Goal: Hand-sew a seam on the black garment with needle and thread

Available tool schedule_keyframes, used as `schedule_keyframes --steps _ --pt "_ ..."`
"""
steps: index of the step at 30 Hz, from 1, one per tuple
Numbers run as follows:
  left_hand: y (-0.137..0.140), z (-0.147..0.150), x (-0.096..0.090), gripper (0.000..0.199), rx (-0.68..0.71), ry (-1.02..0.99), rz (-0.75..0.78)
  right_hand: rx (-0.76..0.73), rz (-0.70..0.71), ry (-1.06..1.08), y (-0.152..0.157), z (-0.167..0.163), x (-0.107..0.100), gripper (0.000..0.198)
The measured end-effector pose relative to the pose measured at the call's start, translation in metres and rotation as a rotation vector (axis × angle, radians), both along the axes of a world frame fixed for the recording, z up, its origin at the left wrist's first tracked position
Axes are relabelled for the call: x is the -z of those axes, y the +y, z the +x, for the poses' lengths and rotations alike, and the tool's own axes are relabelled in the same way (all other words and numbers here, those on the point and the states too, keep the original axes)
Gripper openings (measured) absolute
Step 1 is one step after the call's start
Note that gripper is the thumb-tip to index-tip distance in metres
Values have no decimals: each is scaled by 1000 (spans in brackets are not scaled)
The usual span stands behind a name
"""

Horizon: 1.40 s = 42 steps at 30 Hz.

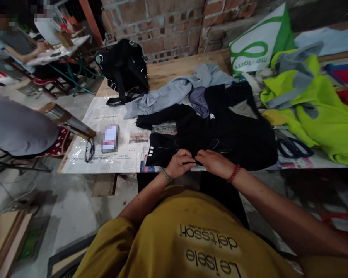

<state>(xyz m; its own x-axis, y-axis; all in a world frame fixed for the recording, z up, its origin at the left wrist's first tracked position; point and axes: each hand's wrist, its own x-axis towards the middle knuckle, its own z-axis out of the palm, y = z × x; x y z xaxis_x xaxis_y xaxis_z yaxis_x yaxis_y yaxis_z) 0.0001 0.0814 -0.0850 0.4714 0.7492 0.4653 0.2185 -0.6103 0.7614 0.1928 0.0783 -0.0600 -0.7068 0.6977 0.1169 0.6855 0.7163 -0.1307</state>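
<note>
A black jacket (243,135) with a small white logo lies spread along the front edge of the table. My left hand (180,163) pinches the cloth at its near edge, thumb against fingers. Close beside it, my right hand (213,163) also has its fingers closed on the same black cloth, the fingertips of both hands almost meeting. Thin pale threads show on the fabric just above the hands. Whether a needle or other small item sits between the fingers is too small to tell. One sleeve with white stripes points left.
Newspaper under clear plastic covers the table (121,164). On it lie a phone (109,138), glasses (89,150), a grey garment (159,98), scissors (295,148) and neon-yellow clothing (321,112). A black bag (124,69) and a green-white bag (261,42) stand behind. People sit at left.
</note>
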Motion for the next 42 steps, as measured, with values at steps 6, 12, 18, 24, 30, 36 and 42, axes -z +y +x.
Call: schedule_keyframes --steps 6,12,18,24,30,36,42 --pt "3 -1 0 21 36 -72 -128 -67 -140 33 4 9 -3 26" --pt "4 2 0 20 23 1 -118 -76 -157 236 3 14 4 29" --pt "4 7 -2 19 -24 30 -90 -96 -109 356 3 16 9 28" --pt "4 7 -2 22 -29 27 -100 -86 -125 409 4 17 11 26" --pt "3 8 -2 17 -35 33 -93 -105 -110 427 2 15 12 25" --pt "4 10 -1 16 -59 46 -118 -97 -64 409 -2 12 12 26" --pt "4 15 2 15 -103 147 -54 -83 -45 444 -3 12 15 24"
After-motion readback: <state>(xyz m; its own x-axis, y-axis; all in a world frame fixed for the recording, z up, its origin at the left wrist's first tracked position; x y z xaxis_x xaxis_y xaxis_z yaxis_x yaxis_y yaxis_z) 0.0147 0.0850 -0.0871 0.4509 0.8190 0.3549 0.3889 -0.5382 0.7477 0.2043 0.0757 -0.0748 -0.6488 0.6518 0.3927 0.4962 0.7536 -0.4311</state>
